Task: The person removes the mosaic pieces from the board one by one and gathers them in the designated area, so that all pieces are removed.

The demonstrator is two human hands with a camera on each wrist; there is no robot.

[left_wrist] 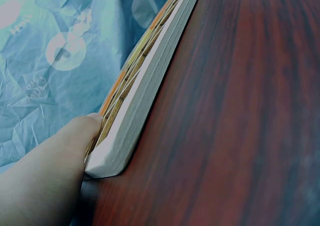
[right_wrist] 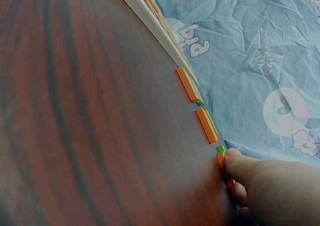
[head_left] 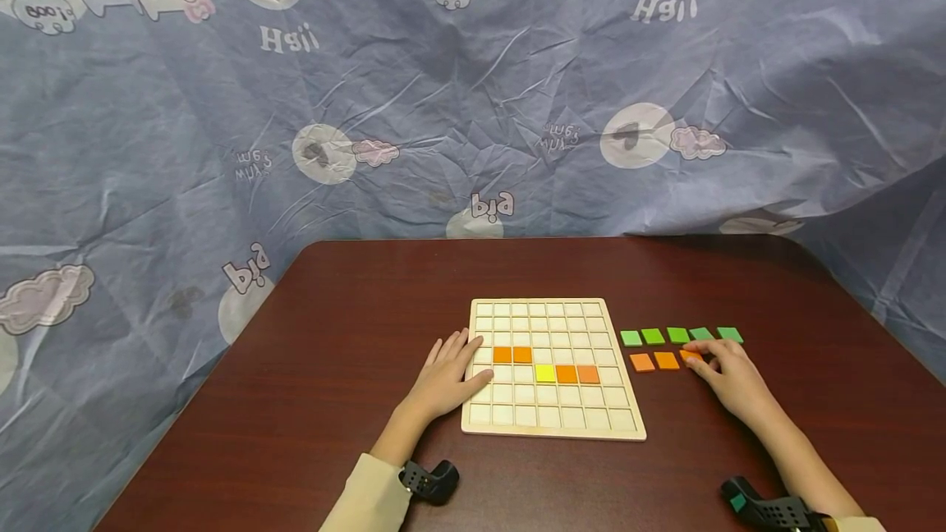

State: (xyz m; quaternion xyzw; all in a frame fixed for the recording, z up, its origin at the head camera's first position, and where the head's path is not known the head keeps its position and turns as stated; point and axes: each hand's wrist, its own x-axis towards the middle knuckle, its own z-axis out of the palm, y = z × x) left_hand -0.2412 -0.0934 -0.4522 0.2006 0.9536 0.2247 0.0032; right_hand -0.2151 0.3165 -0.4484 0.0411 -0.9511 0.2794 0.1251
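Observation:
A pale wooden grid board (head_left: pixel 517 416) lies flat on the table. Set in its cells are orange tiles (head_left: pixel 502 355) and one yellow tile (head_left: pixel 544 373). My left hand (head_left: pixel 443 376) rests on the board's left edge with fingers spread; in the left wrist view its thumb lies over the rim. To the right of the board, my right hand (head_left: pixel 727 372) pinches an orange tile (right_wrist: pixel 221 162) between thumb and fingers, at the end of a short row. Two more orange tiles (head_left: pixel 654 361) lie beside it, nearer the board.
A row of several green tiles (head_left: pixel 654 337) runs just behind the orange ones. Everything lies on a dark reddish-brown table (head_left: pixel 355 294). Behind the table hangs a wrinkled blue printed cloth (head_left: pixel 414 105). Each wrist wears a black camera strap (head_left: pixel 431 481).

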